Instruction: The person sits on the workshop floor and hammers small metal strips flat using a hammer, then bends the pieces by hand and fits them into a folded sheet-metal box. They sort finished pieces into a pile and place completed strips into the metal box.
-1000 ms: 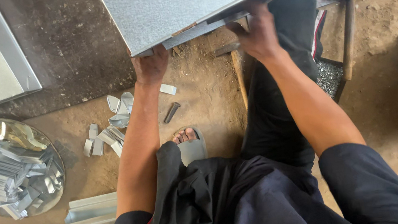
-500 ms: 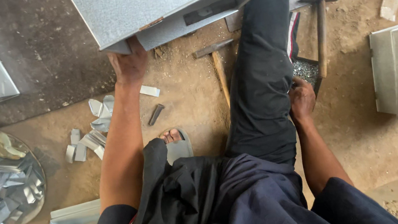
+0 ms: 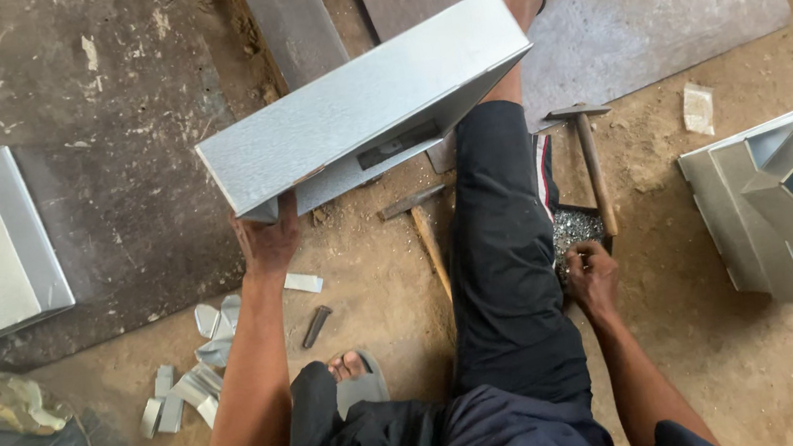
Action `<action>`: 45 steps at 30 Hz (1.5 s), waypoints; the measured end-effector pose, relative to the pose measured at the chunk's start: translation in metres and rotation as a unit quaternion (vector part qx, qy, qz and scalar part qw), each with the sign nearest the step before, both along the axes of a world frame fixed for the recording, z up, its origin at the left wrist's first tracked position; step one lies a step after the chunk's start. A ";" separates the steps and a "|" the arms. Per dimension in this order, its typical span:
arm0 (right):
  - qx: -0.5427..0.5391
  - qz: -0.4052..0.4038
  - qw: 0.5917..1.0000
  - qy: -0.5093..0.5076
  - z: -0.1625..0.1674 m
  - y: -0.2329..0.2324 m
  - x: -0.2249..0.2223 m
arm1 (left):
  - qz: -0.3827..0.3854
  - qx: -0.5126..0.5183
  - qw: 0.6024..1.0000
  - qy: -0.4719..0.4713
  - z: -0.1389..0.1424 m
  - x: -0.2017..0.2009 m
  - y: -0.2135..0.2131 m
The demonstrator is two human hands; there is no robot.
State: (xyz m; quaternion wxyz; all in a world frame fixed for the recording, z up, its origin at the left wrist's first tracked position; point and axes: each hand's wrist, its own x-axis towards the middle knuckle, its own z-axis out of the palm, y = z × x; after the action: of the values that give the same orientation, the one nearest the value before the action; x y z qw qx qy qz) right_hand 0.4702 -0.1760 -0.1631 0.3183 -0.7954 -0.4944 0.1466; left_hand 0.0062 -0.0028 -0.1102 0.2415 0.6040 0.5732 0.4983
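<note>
Right hand (image 3: 589,275) dropped to rivet tray (image 3: 574,229), grip unclear; left hand (image 3: 268,244) clamps metal box (image 3: 367,106).

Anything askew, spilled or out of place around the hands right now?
The sheet-metal box sits tilted, propped over the outstretched leg and steadied at its near corner by the left hand. Cut metal strips lie scattered on the dirt floor beside that arm. The right hand reaches into a small tray of tiny metal pieces; none look spilled.

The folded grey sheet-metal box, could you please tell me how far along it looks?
Done: the folded grey sheet-metal box is already bent into shape. In hand: the left hand steadies its lower corner, while the right hand reaches into the small tray of silver fasteners. Left: both wooden-handled hammers lie unused on the ground.
</note>
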 end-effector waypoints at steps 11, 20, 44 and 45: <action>0.118 0.034 0.933 0.337 0.055 0.027 -0.066 | 0.027 0.079 0.996 -0.014 -0.015 0.005 -0.002; 0.041 0.094 0.831 0.547 0.013 0.137 -0.238 | 0.055 0.143 0.928 0.339 -0.028 0.000 0.014; 0.108 0.067 0.887 0.444 0.003 0.183 -0.276 | 0.087 0.025 0.994 0.067 0.000 -0.007 0.070; 0.104 0.068 0.888 0.442 0.003 0.183 -0.275 | 0.089 0.018 0.993 0.073 0.000 -0.006 0.070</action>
State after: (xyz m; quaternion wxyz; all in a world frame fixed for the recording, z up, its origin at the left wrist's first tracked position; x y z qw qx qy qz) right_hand 0.1952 0.0068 -0.1602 0.5741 -0.5750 -0.3682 0.4520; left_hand -0.0002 0.0675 -0.1100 0.1424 0.5894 0.6321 0.4824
